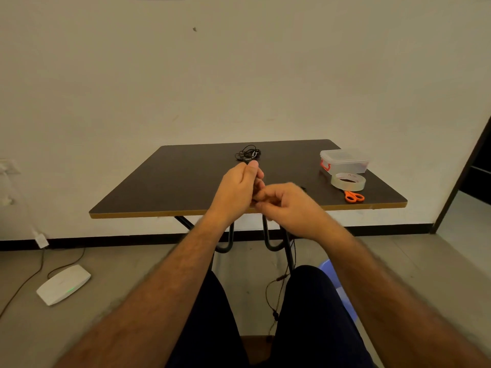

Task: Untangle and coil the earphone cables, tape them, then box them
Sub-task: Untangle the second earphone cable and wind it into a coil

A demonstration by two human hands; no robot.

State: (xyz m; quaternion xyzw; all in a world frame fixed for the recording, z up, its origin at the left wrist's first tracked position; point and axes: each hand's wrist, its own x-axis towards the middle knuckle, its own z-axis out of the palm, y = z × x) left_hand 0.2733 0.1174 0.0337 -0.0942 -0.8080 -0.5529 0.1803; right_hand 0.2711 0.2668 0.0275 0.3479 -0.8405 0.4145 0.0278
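2 hands, left hand (239, 185) and right hand (285, 205), pinch a dangling earphone cable (276, 293).

**Bare room with a dark table against a pale wall**

A plain off-white wall (239, 75) fills the upper half of the frame, with a small dark mark near top centre. A black skirting strip (106, 241) runs along its base. The floor (119, 274) is grey and smooth. At centre stands a dark-topped table (186, 181) with a light wooden edge and black metal legs. At lower left a white box (63, 284) with a green light lies on the floor, cabled. A dark doorway (475, 168) sits at right.
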